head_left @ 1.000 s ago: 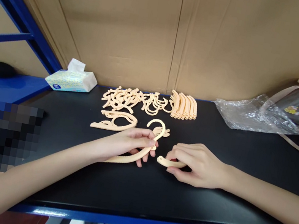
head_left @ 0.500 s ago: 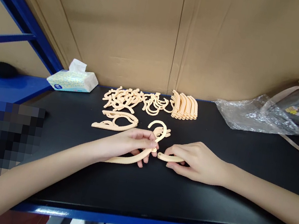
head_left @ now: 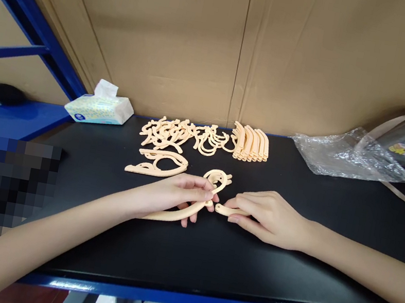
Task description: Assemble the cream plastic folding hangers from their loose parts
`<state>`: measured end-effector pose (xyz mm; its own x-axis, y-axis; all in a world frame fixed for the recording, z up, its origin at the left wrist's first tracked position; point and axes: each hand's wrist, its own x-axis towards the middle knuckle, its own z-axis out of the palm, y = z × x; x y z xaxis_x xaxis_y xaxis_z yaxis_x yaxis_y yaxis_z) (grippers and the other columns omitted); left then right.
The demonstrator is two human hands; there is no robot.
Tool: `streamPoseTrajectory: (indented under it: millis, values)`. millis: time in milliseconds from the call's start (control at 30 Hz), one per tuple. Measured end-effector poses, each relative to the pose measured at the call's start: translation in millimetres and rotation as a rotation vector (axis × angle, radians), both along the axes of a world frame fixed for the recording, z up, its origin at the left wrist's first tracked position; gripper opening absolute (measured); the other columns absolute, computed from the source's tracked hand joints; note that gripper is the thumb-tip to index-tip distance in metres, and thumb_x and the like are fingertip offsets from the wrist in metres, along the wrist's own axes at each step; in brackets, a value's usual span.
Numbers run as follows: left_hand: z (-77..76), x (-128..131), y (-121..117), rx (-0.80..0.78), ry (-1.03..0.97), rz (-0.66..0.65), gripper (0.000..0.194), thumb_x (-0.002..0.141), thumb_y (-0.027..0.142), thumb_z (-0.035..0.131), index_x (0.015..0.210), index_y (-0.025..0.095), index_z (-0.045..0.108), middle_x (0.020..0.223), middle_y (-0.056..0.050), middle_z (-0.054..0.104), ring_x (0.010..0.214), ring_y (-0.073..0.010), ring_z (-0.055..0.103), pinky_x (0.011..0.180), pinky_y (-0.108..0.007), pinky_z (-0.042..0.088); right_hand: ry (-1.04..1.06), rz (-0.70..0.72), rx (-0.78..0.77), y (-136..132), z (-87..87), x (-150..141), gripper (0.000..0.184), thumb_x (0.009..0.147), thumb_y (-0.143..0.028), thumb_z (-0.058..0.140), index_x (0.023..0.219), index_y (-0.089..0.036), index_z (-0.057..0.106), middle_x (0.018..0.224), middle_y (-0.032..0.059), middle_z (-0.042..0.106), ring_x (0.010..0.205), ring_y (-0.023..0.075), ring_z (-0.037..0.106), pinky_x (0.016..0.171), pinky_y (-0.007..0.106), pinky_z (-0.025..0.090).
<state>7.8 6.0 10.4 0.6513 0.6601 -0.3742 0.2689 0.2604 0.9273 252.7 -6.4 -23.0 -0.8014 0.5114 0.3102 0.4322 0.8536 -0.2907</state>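
Note:
My left hand (head_left: pixel 190 196) is closed around a cream hanger hook (head_left: pixel 224 180) and a curved hanger arm (head_left: pixel 171 216), pinched together where they meet. To its right, my right hand (head_left: pixel 261 217) grips a second curved hanger arm (head_left: pixel 226 210), whose holed end points at the left hand's pieces with a small gap between. Behind the left hand lies a folded hanger (head_left: pixel 163 164) on the black tabletop. Small cream parts (head_left: pixel 229 179) sit just behind the hook, partly covered by it.
Toward the back are a heap of loose hanger pieces (head_left: pixel 168 132) and a neat stack of hanger arms (head_left: pixel 251 144). A tissue pack (head_left: pixel 100 108) stands at the back left. At the back right lie a clear plastic bag (head_left: pixel 346 155) and a strapped bag (head_left: pixel 404 137).
The hook in my left hand has tilted slightly lower and to the right. My right fingers have shifted a little along their hanger arm, leaving less of it showing.

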Motion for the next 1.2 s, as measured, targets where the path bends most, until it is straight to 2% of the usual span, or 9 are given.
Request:
streamPoseTrajectory:
  millis: [167, 433, 567, 767, 1000, 1200]
  values:
    - [1.0, -1.1, -0.3, 0.024, 0.028, -0.024, 0.027, 0.088, 0.042, 0.063, 0.099, 0.017, 0.066, 0.096, 0.000, 0.062, 0.059, -0.0064, 0.056, 0.049, -0.017, 0.049, 0.037, -0.002, 0.098, -0.5, 1.9, -0.7, 0.024, 0.101, -0.031, 0.043, 0.107, -0.017, 0.062, 0.083, 0.0026, 0.066, 0.073, 0.0126, 0.059, 0.063, 0.023, 0.040]
    - [0.9, -1.2, 0.8, 0.053, 0.017, -0.046, 0.027, 0.089, 0.041, 0.063, 0.105, 0.019, 0.068, 0.097, -0.001, 0.061, 0.061, -0.0070, 0.056, 0.053, -0.020, 0.052, 0.048, 0.011, 0.155, 1.2, 1.3, -2.9, 0.020, 0.096, -0.019, 0.046, 0.109, -0.015, 0.060, 0.087, 0.0048, 0.063, 0.077, 0.0149, 0.056, 0.068, 0.026, 0.043]
    - [0.5, -1.9, -0.1, 0.035, -0.015, -0.035, 0.026, 0.089, 0.040, 0.063, 0.104, 0.020, 0.066, 0.095, 0.000, 0.060, 0.062, -0.0072, 0.057, 0.057, -0.021, 0.055, 0.022, 0.034, 0.101, 1.0, 1.1, -1.1, 0.026, 0.100, -0.025, 0.042, 0.120, -0.017, 0.057, 0.094, 0.0049, 0.064, 0.081, 0.0135, 0.059, 0.069, 0.025, 0.044]
    - [0.6, -2.0, -0.8, 0.012, 0.007, -0.006, 0.029, 0.090, 0.038, 0.062, 0.109, 0.017, 0.063, 0.091, -0.001, 0.062, 0.061, -0.0074, 0.058, 0.059, -0.022, 0.054, -0.019, 0.056, 0.089, 0.8, -1.1, 1.5, 0.032, 0.101, -0.035, 0.044, 0.126, -0.019, 0.055, 0.087, 0.0013, 0.065, 0.065, 0.0101, 0.057, 0.057, 0.023, 0.038]
    - [1.6, -2.9, -0.9, 0.021, 0.010, -0.037, 0.032, 0.091, 0.043, 0.061, 0.112, 0.019, 0.062, 0.067, 0.004, 0.058, 0.060, -0.0089, 0.057, 0.060, -0.020, 0.051, -0.034, 0.024, 0.090, -0.4, 0.1, 0.5, 0.025, 0.098, -0.027, 0.044, 0.114, -0.016, 0.060, 0.085, 0.0022, 0.064, 0.073, 0.0128, 0.058, 0.063, 0.025, 0.042]
    - [-1.1, -4.0, 0.6, 0.041, 0.027, -0.055, 0.032, 0.092, 0.044, 0.059, 0.115, 0.022, 0.062, 0.062, 0.004, 0.059, 0.058, -0.0102, 0.058, 0.061, -0.021, 0.051, -0.042, 0.021, 0.112, 0.8, 0.7, 0.6, 0.029, 0.101, -0.030, 0.040, 0.115, -0.016, 0.061, 0.086, 0.0038, 0.063, 0.076, 0.0138, 0.057, 0.068, 0.025, 0.044]
